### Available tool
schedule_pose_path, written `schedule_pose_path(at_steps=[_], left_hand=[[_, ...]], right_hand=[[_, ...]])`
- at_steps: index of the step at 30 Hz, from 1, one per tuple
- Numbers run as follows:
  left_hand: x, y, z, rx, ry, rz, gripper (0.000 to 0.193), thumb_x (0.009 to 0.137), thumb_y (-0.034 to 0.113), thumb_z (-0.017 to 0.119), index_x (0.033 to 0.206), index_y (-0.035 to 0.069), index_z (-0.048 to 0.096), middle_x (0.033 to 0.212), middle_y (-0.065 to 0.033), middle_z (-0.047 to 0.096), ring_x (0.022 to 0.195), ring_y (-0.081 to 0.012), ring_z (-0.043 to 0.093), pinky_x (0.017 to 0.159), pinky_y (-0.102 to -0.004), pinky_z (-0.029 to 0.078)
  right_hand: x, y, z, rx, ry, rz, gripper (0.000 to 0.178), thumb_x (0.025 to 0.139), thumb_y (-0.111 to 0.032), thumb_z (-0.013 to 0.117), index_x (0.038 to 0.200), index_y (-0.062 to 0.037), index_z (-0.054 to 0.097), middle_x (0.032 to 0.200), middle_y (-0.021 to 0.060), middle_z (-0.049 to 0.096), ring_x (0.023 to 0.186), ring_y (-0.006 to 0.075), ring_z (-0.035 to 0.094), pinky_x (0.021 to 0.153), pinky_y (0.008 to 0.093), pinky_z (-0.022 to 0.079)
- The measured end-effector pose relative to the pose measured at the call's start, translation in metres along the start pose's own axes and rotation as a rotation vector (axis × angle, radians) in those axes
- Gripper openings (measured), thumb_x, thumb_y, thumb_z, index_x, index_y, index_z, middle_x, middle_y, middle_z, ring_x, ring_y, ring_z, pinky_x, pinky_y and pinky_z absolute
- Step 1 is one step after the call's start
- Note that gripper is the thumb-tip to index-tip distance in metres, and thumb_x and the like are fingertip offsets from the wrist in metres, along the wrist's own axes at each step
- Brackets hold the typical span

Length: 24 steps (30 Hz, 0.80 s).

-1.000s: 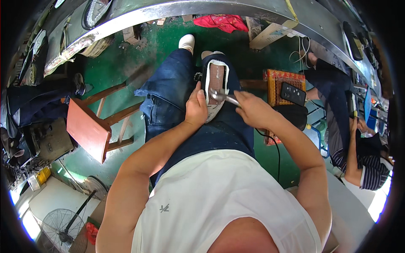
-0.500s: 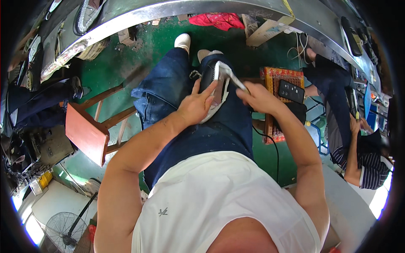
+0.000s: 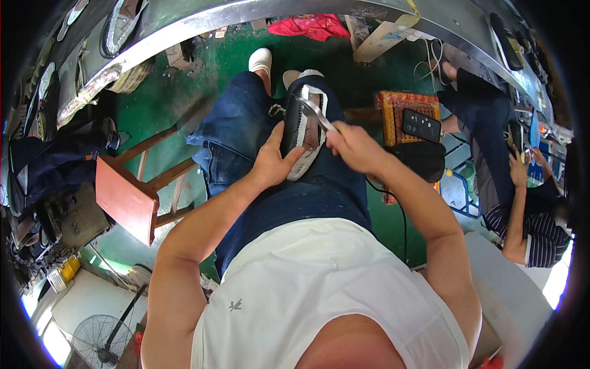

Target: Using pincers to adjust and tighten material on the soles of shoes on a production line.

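Across my thigh lies a black shoe (image 3: 311,130) with its underside up, a white edge running round a brownish sole centre. My left hand (image 3: 275,157) grips its near left side, the thumb pressed over the white edge and the fingers along the black side. In my right hand (image 3: 359,147) is a silver metal hand tool (image 3: 318,113) with a curved shank; its tip rests on or just over the shoe's far left edge. My fist hides the tool's handle, so its exact kind cannot be made out.
A metal workbench (image 3: 246,13) with more shoes curves across the far side. An orange-topped wooden stool (image 3: 126,198) stands left. To the right, a beaded seat (image 3: 393,114) carries a black phone-like device (image 3: 422,125) and a black pouch (image 3: 418,160). A co-worker (image 3: 528,227) sits far right; a fan (image 3: 101,341) stands near left.
The shoe has turned a little and its underside faces up more fully. My right hand has moved left and nearer, bringing the tool over the shoe's left edge. The left hand keeps its hold.
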<state>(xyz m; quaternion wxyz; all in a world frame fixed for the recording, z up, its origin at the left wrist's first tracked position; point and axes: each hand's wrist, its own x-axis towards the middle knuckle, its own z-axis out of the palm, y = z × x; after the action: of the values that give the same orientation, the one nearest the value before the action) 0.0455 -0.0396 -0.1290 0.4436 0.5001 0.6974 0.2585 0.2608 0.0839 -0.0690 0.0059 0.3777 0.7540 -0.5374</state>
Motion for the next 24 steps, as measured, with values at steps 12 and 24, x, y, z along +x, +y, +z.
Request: schedule_pose_path(at_steps=[12,24], left_hand=[[-0.008,0.08,-0.091,0.363,-0.031,0.153,0.088,0.071,0.01,0.084,0.146,0.004,0.038,0.111,-0.025,0.071,0.098,-0.0359,0.072,0.088,-0.0378,0.055],[0.097,0.075,-0.06,-0.52,-0.138,-0.197,0.064,0.093,0.038,0.075,0.133,-0.009,0.057,0.111,-0.0173,0.07,0.097,-0.0207,0.069,0.083,-0.0339,0.056]], right_hand=[[-0.045,0.048,0.004,0.327,0.192,0.191,0.036,0.104,-0.033,0.051,0.097,-0.0001,0.062,0.074,0.0075,0.067,0.068,0.0153,0.064,0.066,0.0308,0.05],[-0.059,0.024,0.002,0.375,0.092,0.177,0.025,0.096,-0.019,0.063,0.113,-0.0003,0.061,0.086,0.0073,0.066,0.08,0.0148,0.063,0.074,0.0323,0.05]])
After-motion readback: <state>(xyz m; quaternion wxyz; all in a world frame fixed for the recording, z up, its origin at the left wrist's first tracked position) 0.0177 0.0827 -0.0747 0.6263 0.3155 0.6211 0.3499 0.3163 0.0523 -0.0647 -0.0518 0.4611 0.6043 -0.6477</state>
